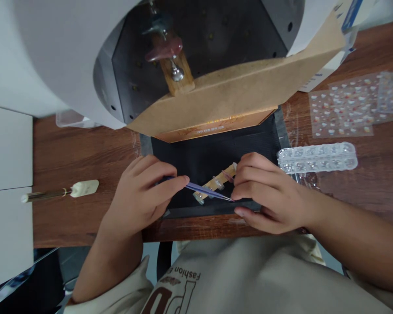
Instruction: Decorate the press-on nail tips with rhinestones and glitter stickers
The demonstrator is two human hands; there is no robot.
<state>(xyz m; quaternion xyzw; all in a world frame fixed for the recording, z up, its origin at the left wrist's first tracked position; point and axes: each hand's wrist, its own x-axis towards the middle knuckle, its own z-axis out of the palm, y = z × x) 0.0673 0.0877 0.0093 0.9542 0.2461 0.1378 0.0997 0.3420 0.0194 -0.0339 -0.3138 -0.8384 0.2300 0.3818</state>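
My left hand (150,192) is closed on purple tweezers (206,189), whose metal tips point right and reach the fingertips of my right hand (265,192). The right fingers are bent and drawn together near those tips; anything between them is too small to make out. Below the tweezers a wooden strip (210,185) with several small glossy nail tips lies slanted on the black mat (196,152), its upper end beside my right fingers.
A white domed device (68,56) on a cardboard box (216,98) stands at the back, with another wooden stand (180,72) inside. To the right are a clear compartment case (317,158) and sticker sheets (343,107). A brush-like tool (49,195) lies left.
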